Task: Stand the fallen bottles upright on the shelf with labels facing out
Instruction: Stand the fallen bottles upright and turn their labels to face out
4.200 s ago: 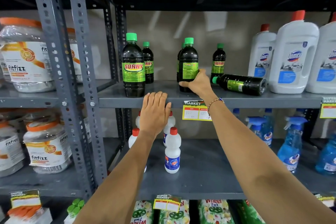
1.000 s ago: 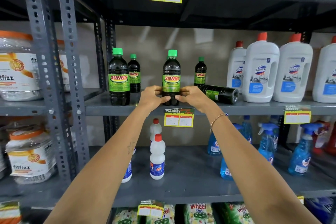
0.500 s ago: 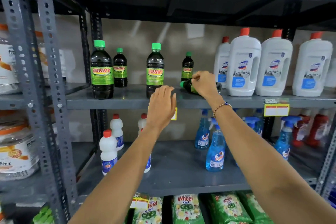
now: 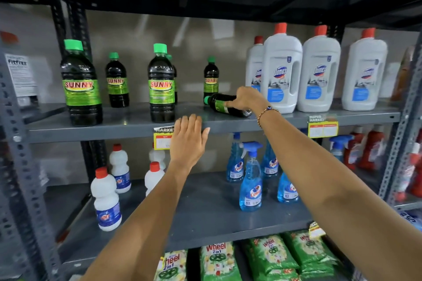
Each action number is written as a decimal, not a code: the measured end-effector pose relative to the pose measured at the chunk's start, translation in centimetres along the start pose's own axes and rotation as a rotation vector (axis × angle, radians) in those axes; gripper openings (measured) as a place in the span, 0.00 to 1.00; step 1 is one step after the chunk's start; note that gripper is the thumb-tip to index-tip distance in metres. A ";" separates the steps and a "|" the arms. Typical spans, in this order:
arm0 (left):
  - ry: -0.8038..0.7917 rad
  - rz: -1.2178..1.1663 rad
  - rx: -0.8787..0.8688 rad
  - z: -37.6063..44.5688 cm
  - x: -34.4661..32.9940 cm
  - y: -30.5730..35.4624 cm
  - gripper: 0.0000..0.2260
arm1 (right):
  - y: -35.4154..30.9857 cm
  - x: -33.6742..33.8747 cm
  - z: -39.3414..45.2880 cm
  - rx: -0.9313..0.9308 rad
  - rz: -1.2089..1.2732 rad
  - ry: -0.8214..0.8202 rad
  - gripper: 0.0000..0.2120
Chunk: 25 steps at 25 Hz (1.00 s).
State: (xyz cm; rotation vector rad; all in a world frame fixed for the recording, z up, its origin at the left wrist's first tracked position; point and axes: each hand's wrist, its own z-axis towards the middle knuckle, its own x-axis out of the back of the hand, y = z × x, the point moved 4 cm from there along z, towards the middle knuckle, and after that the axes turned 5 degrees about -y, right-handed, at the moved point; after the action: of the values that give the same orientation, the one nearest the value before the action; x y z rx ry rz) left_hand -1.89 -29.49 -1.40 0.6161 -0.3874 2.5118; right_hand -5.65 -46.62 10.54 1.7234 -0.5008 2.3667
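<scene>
One fallen Sunny bottle (image 4: 226, 105) remains, and the fingers (image 4: 230, 104) of the right hand (image 4: 247, 98) are curled over its upper side, resting on the label area; whether they fully close around it I cannot tell, since the far side is hidden. Left hand (image 4: 188, 141): fingers flat, spread narrow, holding nothing, tips at the front lip of the shelf (image 4: 127, 131) over a price tag (image 4: 162, 138).

Bottle lies on its side, green cap pointing left, base just beside the white Domex bottles (image 4: 282, 70). A small upright Sunny bottle (image 4: 210, 80) stands just behind its cap end. Other Sunny bottles stand upright, labels forward.

Step in hand, by my reading: taking hold of the last fallen bottle. Next move calls for a firm wrap round the body, pivoting cap upward, clearing the neighbours, then rotating the label outward.
</scene>
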 end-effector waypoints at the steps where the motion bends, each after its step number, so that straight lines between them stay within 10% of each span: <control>1: 0.004 -0.005 0.018 0.1 -0.2 0.0 0.20 | -0.1 0.3 0.3 -0.014 0.014 -0.012 0.25; 9: 0.110 0.042 0.030 0.1 -0.4 0.1 0.19 | -1.7 -0.8 1.1 -0.061 -0.061 0.051 0.32; 15: 0.143 0.032 0.001 0.1 -0.2 0.0 0.18 | -1.5 -2.1 1.2 -0.004 0.554 0.397 0.29; 25: 0.122 0.037 -0.002 0.0 0.0 0.0 0.16 | -2.1 -4.7 2.4 0.127 0.986 0.100 0.35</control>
State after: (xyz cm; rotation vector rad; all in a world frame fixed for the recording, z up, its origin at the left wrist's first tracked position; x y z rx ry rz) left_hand -1.86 -29.45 -1.41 0.4556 -0.3583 2.5683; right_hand -1.29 -45.26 7.07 1.5926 -1.4852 3.1244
